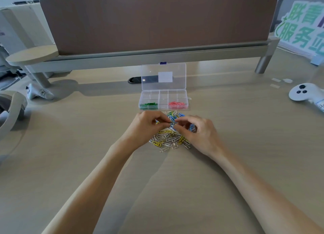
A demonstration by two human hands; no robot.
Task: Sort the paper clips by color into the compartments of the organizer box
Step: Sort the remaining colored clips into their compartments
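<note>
Pinching together, my left hand (149,124) and right hand (199,134) are both gripping a small clip (173,123) over the loose pile of paper clips (168,141), yellow, silver and blue, lying just before the organizer box (164,96), which is holding green clips (149,104) and pink clips (177,104) in separate compartments.

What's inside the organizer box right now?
In the organizer box: green paper clips in the near-left compartment, pink paper clips in the near-right. The other compartments look empty, though the clear walls blur the back row.
</note>
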